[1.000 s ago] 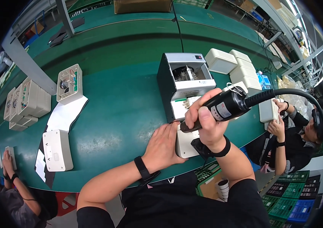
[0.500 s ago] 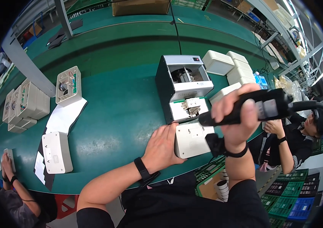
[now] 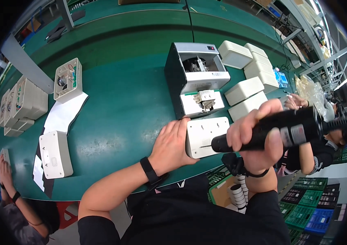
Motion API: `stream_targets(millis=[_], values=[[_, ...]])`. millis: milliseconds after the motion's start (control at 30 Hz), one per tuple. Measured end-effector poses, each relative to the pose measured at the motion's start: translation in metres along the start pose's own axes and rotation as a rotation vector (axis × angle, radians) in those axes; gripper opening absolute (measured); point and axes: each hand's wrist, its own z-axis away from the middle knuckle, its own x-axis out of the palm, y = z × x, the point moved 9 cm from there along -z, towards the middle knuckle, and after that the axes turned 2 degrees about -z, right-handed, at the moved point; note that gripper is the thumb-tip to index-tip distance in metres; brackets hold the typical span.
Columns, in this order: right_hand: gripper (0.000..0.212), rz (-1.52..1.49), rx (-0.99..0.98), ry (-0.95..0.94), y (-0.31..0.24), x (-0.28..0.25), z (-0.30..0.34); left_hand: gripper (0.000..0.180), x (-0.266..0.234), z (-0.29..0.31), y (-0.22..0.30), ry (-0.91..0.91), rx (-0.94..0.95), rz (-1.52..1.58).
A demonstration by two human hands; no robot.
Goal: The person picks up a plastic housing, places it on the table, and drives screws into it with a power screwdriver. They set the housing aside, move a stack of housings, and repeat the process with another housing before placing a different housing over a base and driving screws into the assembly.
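An off-white plastic casing (image 3: 200,134) lies back side up on the bench in front of me, with keyhole slots and a round patch of small holes. My left hand (image 3: 168,141) holds its left side, fingers along the far corner and thumb at the near edge. Above its right part, my right hand (image 3: 259,141) is wrapped round a black electric screwdriver (image 3: 304,124) held almost level. The thin bit points left over the casing; whether its tip touches is unclear. Just beyond stands a grey and black screw feeder (image 3: 202,84).
Off-white casings (image 3: 245,90) are grouped right of the feeder. Another closed casing (image 3: 57,155) and an open one with wiring (image 3: 68,81) sit to the left, near stacked open casings (image 3: 34,102). A co-worker's hands (image 3: 296,102) are at the right, another's (image 3: 6,173) at far left.
The screwdriver has come away from the feeder's front, nearer me, and its bit now shows over the casing. My left hand keeps its hold. The whole view has shifted slightly.
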Motion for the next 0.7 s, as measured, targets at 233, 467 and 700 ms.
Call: stream_targets(millis=[233,467,700], values=[[0.048,0.185,0.116,-0.077,0.024,0.009,0.028,0.106,0.001,0.002,0.000,0.022,0.017,0.000],[0.051,0.177,0.169,-0.088,0.057,0.000,0.038,0.108,0.002,0.002,0.001,0.019,0.021,0.009],[0.048,0.285,0.151,-0.182,0.048,0.004,0.042,0.106,0.001,0.002,0.003,0.013,0.027,0.008]])
